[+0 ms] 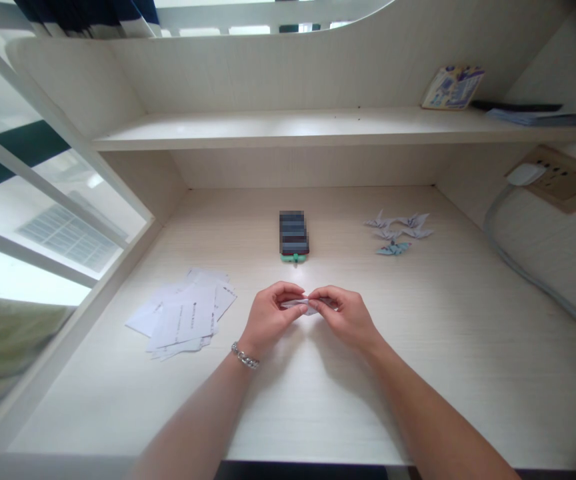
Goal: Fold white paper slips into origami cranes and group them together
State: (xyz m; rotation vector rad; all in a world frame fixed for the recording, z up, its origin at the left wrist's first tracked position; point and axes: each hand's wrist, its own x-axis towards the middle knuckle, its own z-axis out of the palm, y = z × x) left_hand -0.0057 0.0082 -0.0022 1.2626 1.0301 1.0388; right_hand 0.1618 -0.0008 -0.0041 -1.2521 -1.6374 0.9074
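Note:
Between my two hands, just above the desk, is a small piece of folded white paper (310, 310). Thumb and fingers of my left hand (274, 308) pinch its left side. From the other side my right hand (344, 313) pinches it too, with the fingertips of both hands almost meeting. Much of the paper is hidden by my fingers, so its exact shape cannot be made out. Several folded paper cranes (402, 230), mostly white and one bluish, lie to the far right. On the left is a loose pile of printed white paper sheets (185, 317).
A dark phone-like device (294, 233) with a green edge lies beyond my hands. A shelf (268, 127) spans the back, carrying a small box (453, 87) at right. A white plug (525, 175) sits in the wall socket (565, 179), its grey cable (523, 270) running down the right side.

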